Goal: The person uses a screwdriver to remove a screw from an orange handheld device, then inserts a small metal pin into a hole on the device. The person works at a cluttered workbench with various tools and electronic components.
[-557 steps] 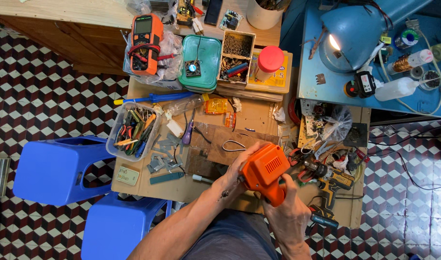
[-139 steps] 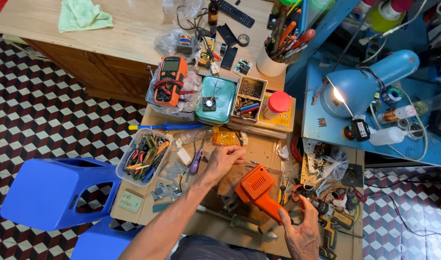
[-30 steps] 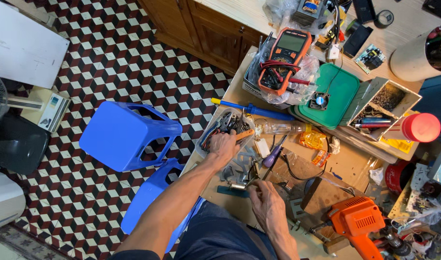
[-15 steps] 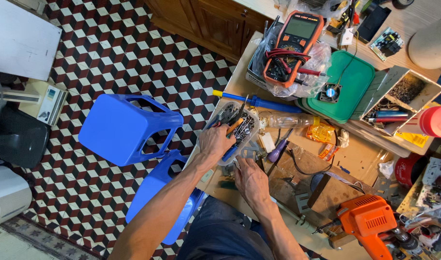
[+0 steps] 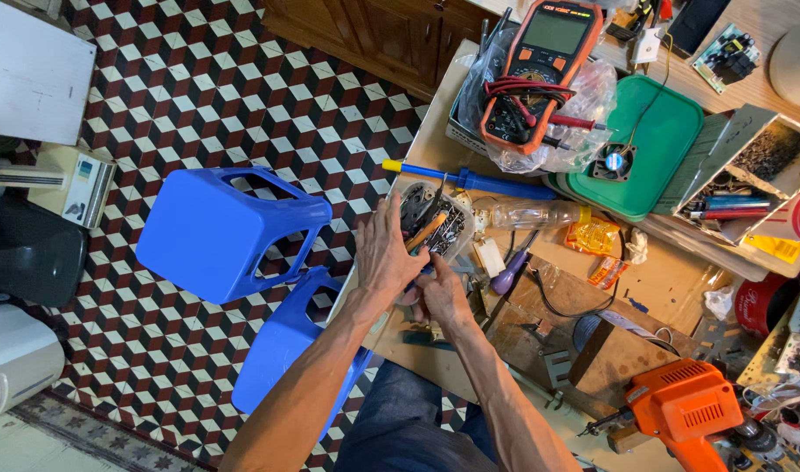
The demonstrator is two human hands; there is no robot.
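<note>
Left hand (image 5: 384,253) is laid flat against the near side of a clear plastic tool bin (image 5: 436,218) at the left edge of the workbench (image 5: 671,288); fingers are spread apart, nothing clamped. Right hand (image 5: 441,293) is placed just beside it, fingertips curled in at the bin's lower corner; whether anything is pinched there cannot be told, since it is hidden by the left hand. Bin is packed with pliers and small tools.

Surroundings: blue-handled tool (image 5: 470,180) lies along the bin's far side, clear plastic bottle (image 5: 531,214) on its side to the right, purple-handled screwdriver (image 5: 510,273) just beside the right hand. Orange multimeter (image 5: 540,74) with red leads sits in a plastic bag further back, next to a green tray (image 5: 658,157). Orange drill (image 5: 684,419) is well apart, near the lower right. Two blue stools (image 5: 216,232) stand against the bench's left edge.
</note>
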